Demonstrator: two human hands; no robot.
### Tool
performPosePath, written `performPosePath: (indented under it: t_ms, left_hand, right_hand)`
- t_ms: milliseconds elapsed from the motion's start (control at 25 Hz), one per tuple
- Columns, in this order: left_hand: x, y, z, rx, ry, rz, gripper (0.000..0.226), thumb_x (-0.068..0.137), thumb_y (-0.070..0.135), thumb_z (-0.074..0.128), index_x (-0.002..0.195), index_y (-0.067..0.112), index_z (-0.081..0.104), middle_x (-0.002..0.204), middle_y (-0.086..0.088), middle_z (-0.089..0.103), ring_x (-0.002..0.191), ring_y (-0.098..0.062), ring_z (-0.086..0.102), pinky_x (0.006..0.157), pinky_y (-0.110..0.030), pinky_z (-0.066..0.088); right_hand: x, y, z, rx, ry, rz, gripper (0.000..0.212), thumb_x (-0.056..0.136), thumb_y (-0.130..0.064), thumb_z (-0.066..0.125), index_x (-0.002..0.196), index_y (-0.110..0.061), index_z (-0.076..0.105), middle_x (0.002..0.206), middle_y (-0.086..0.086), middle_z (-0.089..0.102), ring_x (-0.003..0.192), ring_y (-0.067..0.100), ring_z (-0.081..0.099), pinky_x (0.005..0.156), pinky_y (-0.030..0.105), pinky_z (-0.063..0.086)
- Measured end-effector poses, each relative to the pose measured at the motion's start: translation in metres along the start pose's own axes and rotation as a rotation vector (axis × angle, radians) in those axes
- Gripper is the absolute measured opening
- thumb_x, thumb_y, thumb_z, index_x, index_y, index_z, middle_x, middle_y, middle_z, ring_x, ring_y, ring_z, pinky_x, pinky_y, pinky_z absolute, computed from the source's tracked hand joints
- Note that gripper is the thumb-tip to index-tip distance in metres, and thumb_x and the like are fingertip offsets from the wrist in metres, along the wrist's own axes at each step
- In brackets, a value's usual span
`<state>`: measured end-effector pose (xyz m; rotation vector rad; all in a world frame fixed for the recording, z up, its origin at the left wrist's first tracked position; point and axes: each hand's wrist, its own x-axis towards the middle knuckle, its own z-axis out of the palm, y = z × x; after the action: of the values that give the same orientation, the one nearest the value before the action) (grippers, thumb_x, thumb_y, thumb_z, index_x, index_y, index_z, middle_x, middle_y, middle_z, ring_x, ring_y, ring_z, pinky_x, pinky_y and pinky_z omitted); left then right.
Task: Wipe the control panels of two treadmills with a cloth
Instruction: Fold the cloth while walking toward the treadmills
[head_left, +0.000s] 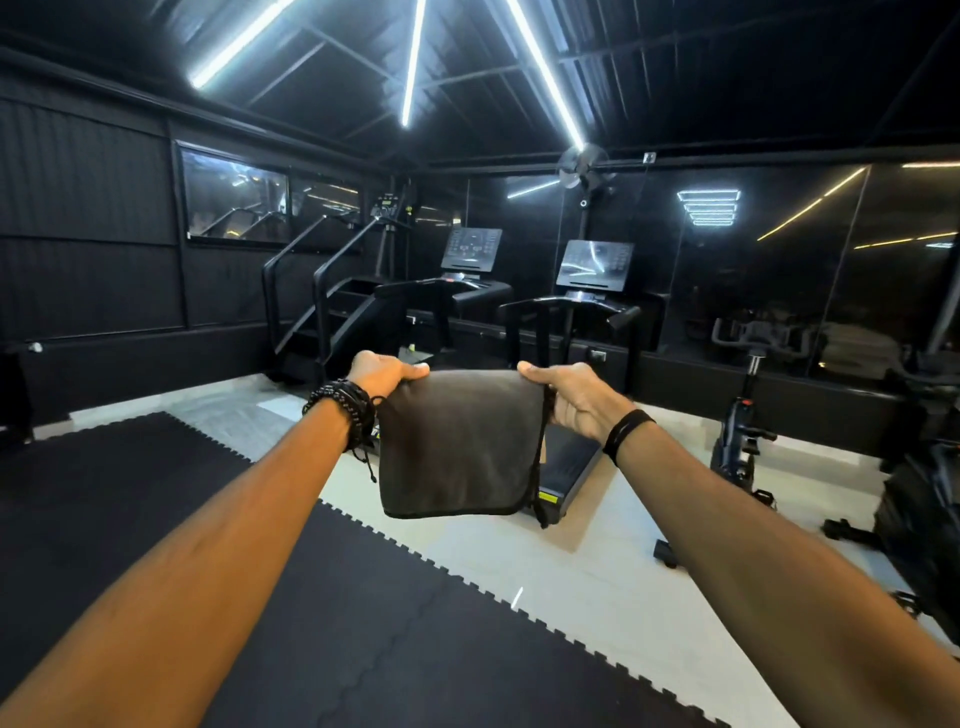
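gripping the cloth (460, 441) top corners, left hand (382, 374) and right hand (576, 397)

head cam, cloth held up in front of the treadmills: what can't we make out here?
- Left treadmill deck: hidden behind the cloth.
- Right treadmill deck: partly covered by the cloth and right hand.
- Control panels: too far and glare-streaked to judge dirt or read buttons.
- Left hand fingers: tucked behind the cloth.
- Exercise bike: dim and shadowed.

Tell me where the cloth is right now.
In the head view, the cloth hangs centre frame, gripped at its top corners by the left hand and the right hand, in front of the two treadmills.
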<state>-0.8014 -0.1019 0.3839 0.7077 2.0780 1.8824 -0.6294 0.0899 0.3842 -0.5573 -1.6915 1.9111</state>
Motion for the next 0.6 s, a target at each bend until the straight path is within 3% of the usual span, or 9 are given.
performPosePath:
  t_ms: [80,120,200,240,360,440,520,600]
  left_hand:
    - [-0.001,0.008,-0.005,-0.023,-0.044,-0.01,0.018,0.074,-0.001,0.079,0.07,0.004,0.062,0.075,-0.01,0.061,0.08,-0.027,0.06,0.084,-0.039,0.051]
    - [-0.001,0.011,-0.009,-0.018,-0.094,-0.016,0.018,0.074,-0.009,0.075,0.086,0.001,0.065,0.09,-0.015,0.064,0.093,-0.03,0.063,0.093,-0.044,0.052]
    - [0.002,0.014,-0.02,0.102,-0.185,0.012,0.058,0.071,-0.016,0.073,0.125,0.0,0.059,0.119,-0.02,0.061,0.115,-0.035,0.059,0.1,-0.049,0.05]
    - [0.005,0.014,-0.024,0.215,-0.21,0.045,0.067,0.07,-0.016,0.074,0.131,0.005,0.056,0.123,-0.017,0.059,0.117,-0.034,0.058,0.1,-0.048,0.05]
    - [0.011,0.016,-0.03,0.544,-0.188,0.158,0.061,0.072,-0.01,0.077,0.125,0.016,0.06,0.116,-0.008,0.055,0.11,-0.024,0.054,0.093,-0.036,0.05]
    - [0.016,0.021,-0.033,0.678,-0.109,0.267,0.048,0.076,-0.003,0.075,0.117,0.019,0.065,0.115,-0.008,0.06,0.102,-0.022,0.056,0.083,-0.032,0.048]
    - [0.028,0.027,-0.038,0.766,-0.007,0.399,0.031,0.082,0.006,0.071,0.112,0.017,0.068,0.114,-0.013,0.065,0.101,-0.027,0.061,0.082,-0.034,0.049]
    - [0.046,0.032,-0.044,0.823,0.073,0.469,0.021,0.089,0.017,0.068,0.109,0.017,0.067,0.117,-0.015,0.06,0.109,-0.031,0.058,0.09,-0.041,0.05]
  right_hand:
    - [0.0,-0.004,0.002,-0.035,-0.062,-0.07,0.045,0.079,-0.003,0.08,0.117,-0.011,0.057,0.115,0.017,0.063,0.102,0.03,0.068,0.081,0.045,0.059]
    - [-0.001,-0.006,0.003,-0.1,-0.084,-0.094,0.054,0.077,0.003,0.08,0.124,-0.01,0.056,0.119,0.018,0.061,0.107,0.033,0.066,0.085,0.045,0.059]
    - [0.0,-0.007,0.008,-0.31,-0.081,-0.16,0.066,0.072,0.01,0.08,0.131,-0.01,0.057,0.124,0.02,0.058,0.11,0.034,0.064,0.087,0.044,0.059]
    - [0.002,-0.008,0.013,-0.442,-0.073,-0.201,0.07,0.07,0.011,0.081,0.131,-0.012,0.058,0.127,0.018,0.056,0.112,0.032,0.062,0.087,0.042,0.059]
    - [0.013,-0.008,0.028,-0.826,-0.042,-0.332,0.066,0.072,0.003,0.083,0.13,-0.015,0.059,0.129,0.009,0.055,0.116,0.024,0.056,0.086,0.032,0.055]
    - [0.021,-0.015,0.035,-0.965,-0.035,-0.458,0.045,0.08,-0.006,0.08,0.121,-0.014,0.064,0.121,0.007,0.061,0.11,0.022,0.059,0.084,0.028,0.05]
    - [0.033,-0.025,0.039,-1.024,-0.005,-0.538,0.02,0.088,-0.017,0.075,0.107,-0.019,0.067,0.107,0.004,0.066,0.1,0.021,0.063,0.08,0.032,0.052]
    - [0.049,-0.033,0.041,-1.049,0.021,-0.533,0.01,0.091,-0.029,0.071,0.099,-0.025,0.065,0.098,0.0,0.067,0.093,0.018,0.064,0.082,0.038,0.054]
